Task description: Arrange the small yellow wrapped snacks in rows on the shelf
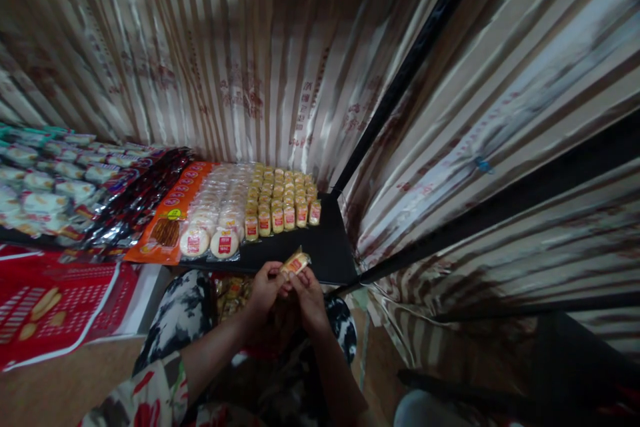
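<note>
Between my two hands, in front of the black shelf [333, 233], is a small wrapped snack [296, 263] in clear and yellow film with a red label. My left hand [267, 288] pinches its left side, and my right hand [306, 290] grips it from below and the right. Just beyond, rows of the same kind of yellow wrapped snacks [277, 217] stand on the shelf. Left of them lie round white crackers [224, 242] in clear wrappers. Between my knees more yellow packs [233, 297] show, partly hidden by my left arm.
An orange snack bag [167, 230] and dark glossy packets [135, 197] lie farther left, beside white packets [47, 180]. A red printed bag [55, 307] sits low at left. Black frame bars [400, 73] and striped curtains [280, 60] close off the back and right.
</note>
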A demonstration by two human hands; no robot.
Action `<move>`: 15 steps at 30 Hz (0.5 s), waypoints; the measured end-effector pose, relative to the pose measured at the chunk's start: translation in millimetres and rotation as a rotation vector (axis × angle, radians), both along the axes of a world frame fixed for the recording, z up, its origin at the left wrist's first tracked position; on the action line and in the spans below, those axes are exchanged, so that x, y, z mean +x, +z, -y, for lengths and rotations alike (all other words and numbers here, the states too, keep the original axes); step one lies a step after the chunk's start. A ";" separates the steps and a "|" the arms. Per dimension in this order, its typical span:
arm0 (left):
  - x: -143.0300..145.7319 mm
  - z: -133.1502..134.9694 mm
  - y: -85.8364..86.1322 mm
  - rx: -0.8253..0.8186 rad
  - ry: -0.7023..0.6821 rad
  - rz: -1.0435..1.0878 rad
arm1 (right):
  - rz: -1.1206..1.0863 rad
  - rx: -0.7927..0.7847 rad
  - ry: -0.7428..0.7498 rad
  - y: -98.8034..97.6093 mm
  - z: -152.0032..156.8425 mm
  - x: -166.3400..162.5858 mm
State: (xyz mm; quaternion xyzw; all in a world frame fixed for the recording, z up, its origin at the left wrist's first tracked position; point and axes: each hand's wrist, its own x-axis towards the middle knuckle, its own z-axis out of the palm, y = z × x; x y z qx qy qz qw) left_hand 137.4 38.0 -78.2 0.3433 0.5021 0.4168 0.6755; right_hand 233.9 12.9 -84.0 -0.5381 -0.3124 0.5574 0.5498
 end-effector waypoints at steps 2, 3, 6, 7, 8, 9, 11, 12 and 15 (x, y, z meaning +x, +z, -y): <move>-2.0 -3.4 2.7 0.007 -0.025 -0.129 | 0.108 -0.011 -0.035 -0.6 -3.1 2.2; -4.5 -5.6 4.7 0.033 -0.041 -0.223 | 0.217 -0.006 -0.085 0.2 -4.6 3.5; -17.3 -15.1 14.4 0.268 -0.142 -0.570 | 0.714 0.110 -0.221 7.4 -8.6 9.1; -22.4 -19.1 19.0 0.384 -0.202 -0.673 | 0.882 0.181 -0.206 10.6 -9.7 11.4; -27.3 -23.6 24.1 0.497 -0.270 -0.755 | 1.020 0.257 -0.159 13.8 -10.7 13.8; -31.7 -28.3 29.5 0.594 -0.341 -0.813 | 1.122 0.326 -0.088 16.6 -11.9 16.0; -37.8 -37.9 39.2 0.728 -0.470 -0.878 | 1.219 0.425 0.059 20.0 -14.5 19.4; -39.2 -42.2 43.0 0.773 -0.524 -0.893 | 1.229 0.450 0.112 20.4 -16.2 20.3; -37.7 -50.6 47.5 0.841 -0.566 -0.888 | 1.187 0.451 0.142 17.5 -23.3 21.1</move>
